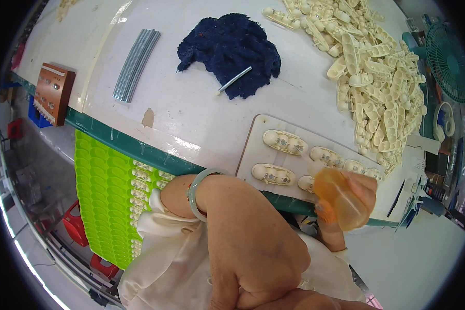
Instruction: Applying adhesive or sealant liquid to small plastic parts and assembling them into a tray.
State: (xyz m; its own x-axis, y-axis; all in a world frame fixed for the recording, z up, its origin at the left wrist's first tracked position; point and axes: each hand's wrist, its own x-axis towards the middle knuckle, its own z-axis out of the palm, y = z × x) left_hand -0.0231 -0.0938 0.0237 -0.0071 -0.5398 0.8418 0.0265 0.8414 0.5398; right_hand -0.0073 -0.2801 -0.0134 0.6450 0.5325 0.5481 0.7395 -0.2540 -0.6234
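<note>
My right hand (364,188) is wrapped round a translucent amber squeeze bottle (349,204). The bottle is tilted, its narrow end by the cream plastic parts on a pale board (250,147). These boat-shaped parts, such as the front-left cream part (273,174), carry small grey metal discs. Close to the camera, my left hand (263,248) is raised with a pale bracelet (194,194) at the wrist. Its fingers curl down past the lower edge, so whatever they hold, if anything, is hidden.
A heap of cream parts (367,77) lies at the far right, beside a green fan (449,62). Further left are a dark blue cloth (232,46) with a metal rod (235,80), stacked metal rods (137,64) and a brown block (53,90). A green tray (103,191) sits below the table edge.
</note>
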